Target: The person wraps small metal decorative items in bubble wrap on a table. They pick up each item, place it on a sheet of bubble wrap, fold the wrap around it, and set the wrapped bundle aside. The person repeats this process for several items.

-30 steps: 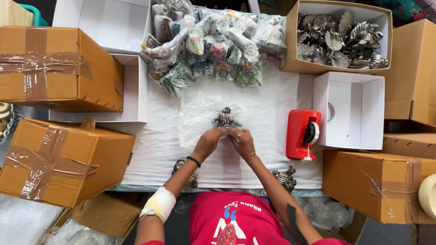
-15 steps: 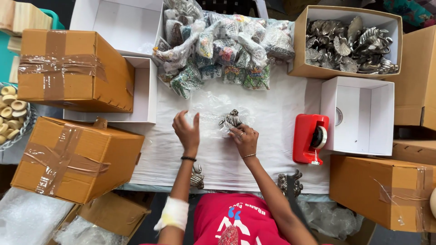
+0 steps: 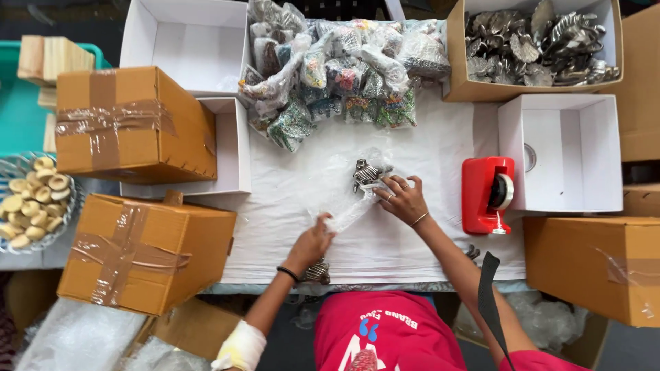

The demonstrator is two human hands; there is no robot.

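While the clear plastic bag (image 3: 344, 189) is lying crumpled across the middle of the white-covered tabletop (image 3: 440, 233), the left hand (image 3: 313, 244) is gripping the bag's near end, its fingers clenched on the film. The right hand (image 3: 402, 199) is resting on the bag's far end, its fingers (image 3: 385, 184) pressing against a small silver metal ornament (image 3: 364, 173) that is sitting in the bag's mouth; whether they are actually pinching the ornament or only touching it, I cannot tell. A bangle is showing on the right wrist and a dark band on the left.

Just beside the right hand, a red tape dispenser (image 3: 487, 194) is standing on the tabletop, and next to it an open white box (image 3: 560, 154) is lying empty side up. At the far edge, a heap of filled plastic packets (image 3: 337, 69) is piling up between another open white box (image 3: 185, 41) and a brown carton of silver metal pieces (image 3: 536, 45). To the left, two taped cardboard boxes (image 3: 134, 124) are sitting one nearer than the other, with a basket of pale round pieces (image 3: 31, 203) beyond them. Another silver ornament (image 3: 316, 271) is lying at the tabletop's near edge, just under the left wrist.
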